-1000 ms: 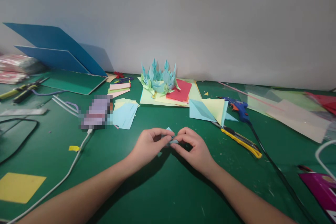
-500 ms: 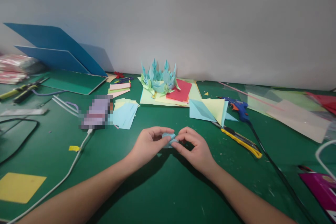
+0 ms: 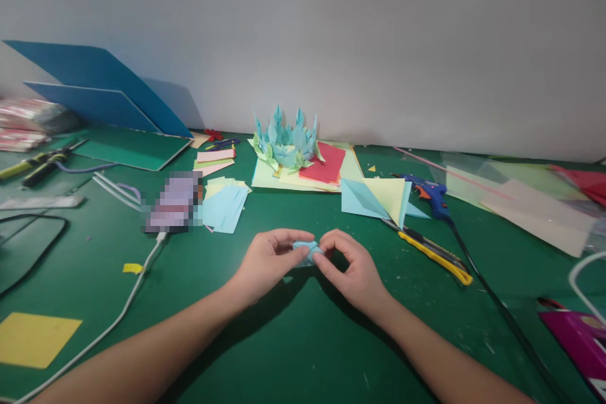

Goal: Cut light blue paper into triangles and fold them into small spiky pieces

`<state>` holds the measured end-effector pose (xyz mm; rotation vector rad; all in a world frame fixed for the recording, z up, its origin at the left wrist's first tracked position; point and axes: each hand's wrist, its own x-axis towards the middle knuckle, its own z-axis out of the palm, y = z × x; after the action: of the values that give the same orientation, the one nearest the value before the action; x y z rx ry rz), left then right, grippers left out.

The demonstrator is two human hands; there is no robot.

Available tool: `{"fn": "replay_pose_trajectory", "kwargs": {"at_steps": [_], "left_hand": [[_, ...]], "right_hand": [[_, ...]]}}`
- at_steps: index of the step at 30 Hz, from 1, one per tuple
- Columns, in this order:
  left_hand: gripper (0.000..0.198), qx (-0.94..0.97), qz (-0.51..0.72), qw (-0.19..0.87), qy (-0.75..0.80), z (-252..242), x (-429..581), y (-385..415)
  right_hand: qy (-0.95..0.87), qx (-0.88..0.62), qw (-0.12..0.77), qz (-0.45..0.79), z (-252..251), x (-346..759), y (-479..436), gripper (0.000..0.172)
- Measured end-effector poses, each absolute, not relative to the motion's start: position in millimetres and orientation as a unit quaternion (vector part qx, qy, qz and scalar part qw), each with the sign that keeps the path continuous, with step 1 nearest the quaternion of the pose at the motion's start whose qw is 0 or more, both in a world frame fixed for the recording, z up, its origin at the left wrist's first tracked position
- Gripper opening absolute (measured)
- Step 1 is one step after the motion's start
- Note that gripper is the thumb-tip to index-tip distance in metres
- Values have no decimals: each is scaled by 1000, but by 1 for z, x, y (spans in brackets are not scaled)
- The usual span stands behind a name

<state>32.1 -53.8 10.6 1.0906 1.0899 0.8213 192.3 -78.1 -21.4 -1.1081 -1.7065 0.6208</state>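
The folded light-blue paper (image 3: 311, 248) sits between the hands, equally near both. The left hand (image 3: 265, 262) pinches its left end, thumb against fingers; the right hand (image 3: 351, 263), fingers curled, pinches its right. Partly hidden, its long axis seems to run left to right.

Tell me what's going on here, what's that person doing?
The person's left hand and right hand hold a small folded blue paper over the green table. Beyond them, a spiky paper ornament stands on some sheets. A knife and glue gun lie to the right, untouched.
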Motion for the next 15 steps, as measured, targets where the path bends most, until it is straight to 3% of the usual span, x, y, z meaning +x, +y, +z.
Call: {"fn": "replay_pose_trajectory", "kwargs": {"at_steps": [15], "left_hand": [[26, 503, 357, 622, 482, 14, 33, -55]], "right_hand": [[-664, -449, 490, 344, -23, 193, -79, 13]]}}
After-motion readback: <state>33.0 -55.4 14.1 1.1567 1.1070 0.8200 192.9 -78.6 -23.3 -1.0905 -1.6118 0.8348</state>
